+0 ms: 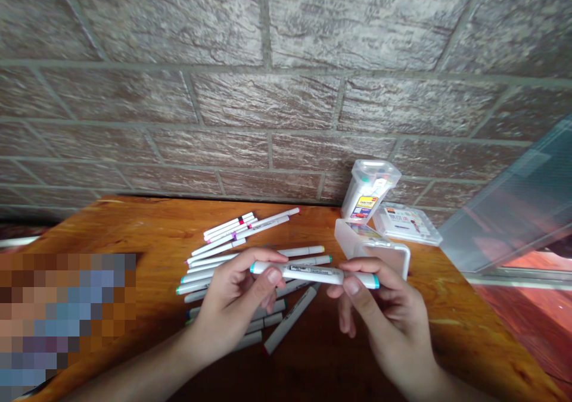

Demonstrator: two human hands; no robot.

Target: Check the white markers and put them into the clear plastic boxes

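A white marker [313,273] with turquoise ends is held level above the table between both hands. My left hand [241,298] pinches its left end between thumb and fingers. At the other end, my right hand [388,312] grips the cap part with thumb and index finger. Below and behind lie several white markers with coloured ends, partly hidden by my left hand; one red-ended marker [290,318] lies slanted under the held one. Farther back, a group of white markers [241,229] with pink, purple and black marks lies together.
On the wooden table [147,229], an upright clear marker case [369,193] stands near the brick wall [295,98]. An open clear box [384,253] sits before it, beside a flat clear case [409,223]. A translucent panel [509,205] rises at the right. A pixelated patch covers the lower left.
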